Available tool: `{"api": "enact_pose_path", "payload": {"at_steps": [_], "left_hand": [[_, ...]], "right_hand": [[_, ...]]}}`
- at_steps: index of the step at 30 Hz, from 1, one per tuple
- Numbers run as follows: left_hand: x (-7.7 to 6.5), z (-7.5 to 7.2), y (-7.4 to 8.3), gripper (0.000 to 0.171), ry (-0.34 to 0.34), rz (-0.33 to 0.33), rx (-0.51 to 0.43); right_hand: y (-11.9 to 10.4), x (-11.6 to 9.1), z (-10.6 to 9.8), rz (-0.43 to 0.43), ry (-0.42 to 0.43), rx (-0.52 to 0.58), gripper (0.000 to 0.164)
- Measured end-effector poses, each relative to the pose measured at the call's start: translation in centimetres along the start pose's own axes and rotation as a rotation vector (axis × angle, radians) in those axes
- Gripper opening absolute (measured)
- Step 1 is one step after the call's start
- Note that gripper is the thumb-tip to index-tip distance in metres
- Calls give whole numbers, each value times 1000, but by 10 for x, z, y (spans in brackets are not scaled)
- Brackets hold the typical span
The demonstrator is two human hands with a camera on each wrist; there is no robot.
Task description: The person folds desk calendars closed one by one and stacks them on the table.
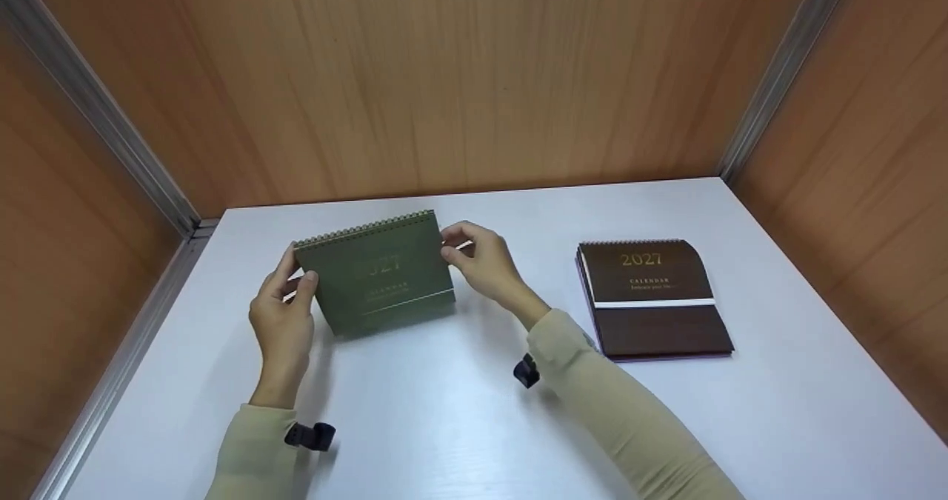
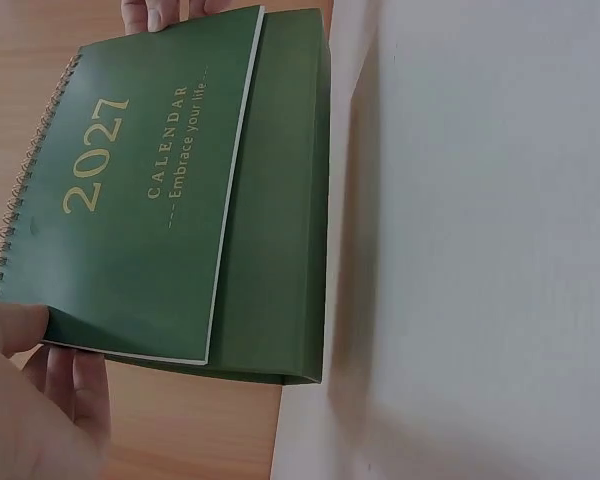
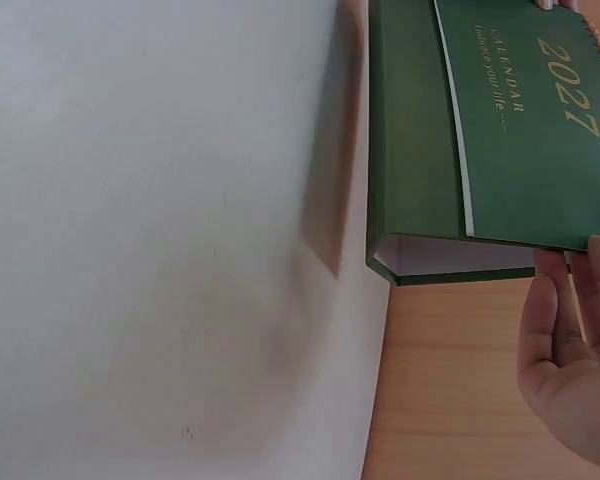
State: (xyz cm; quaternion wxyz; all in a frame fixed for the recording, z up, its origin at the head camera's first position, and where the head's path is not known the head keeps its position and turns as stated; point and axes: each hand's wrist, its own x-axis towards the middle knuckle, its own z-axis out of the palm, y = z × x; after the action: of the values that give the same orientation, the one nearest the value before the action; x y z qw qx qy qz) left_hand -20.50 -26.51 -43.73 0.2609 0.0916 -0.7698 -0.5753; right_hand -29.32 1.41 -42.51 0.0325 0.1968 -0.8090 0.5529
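A green 2027 desk calendar (image 1: pixel 381 281) with a spiral binding along its top is held between both hands, tilted, its cover facing me. At its left edge my left hand (image 1: pixel 284 326) pinches it, thumb on the cover and fingers behind. My right hand (image 1: pixel 485 263) grips the opposite edge between thumb and fingers. In the right wrist view the calendar's folded stand (image 3: pixel 410 180) shows a hollow side. Its shadow falls apart from its lower edge, so it appears lifted off the table. A brown 2027 calendar (image 1: pixel 655 330) lies on the table to the right of both hands.
The white table (image 1: pixel 415 426) is bounded by a wood-grain panel (image 1: pixel 474 85) at the back and similar panels at both sides. Metal posts (image 1: pixel 778 70) stand at the corners. A dark wrist camera (image 1: pixel 526 371) sits by the right sleeve, another (image 1: pixel 311 436) by the left.
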Motion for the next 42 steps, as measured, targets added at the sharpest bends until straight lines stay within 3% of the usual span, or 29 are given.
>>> {"api": "enact_pose_path", "payload": {"at_steps": [8,17,33,42], "left_hand": [[-5,25,11,49,-75,1,-45],[-14,51,25,47,-180,8,-80],[-30,85,35,45,-292,-20,-83],[-36,91,36,44,-352,-53,-69]], "right_hand": [[2,-26,-42,-2,-29,-10,17],[4,-49,-84,52,-46,11,14],[12,-68,-132,136,-125,31,14],[18,-74,-140,196,-156,44,17]]}}
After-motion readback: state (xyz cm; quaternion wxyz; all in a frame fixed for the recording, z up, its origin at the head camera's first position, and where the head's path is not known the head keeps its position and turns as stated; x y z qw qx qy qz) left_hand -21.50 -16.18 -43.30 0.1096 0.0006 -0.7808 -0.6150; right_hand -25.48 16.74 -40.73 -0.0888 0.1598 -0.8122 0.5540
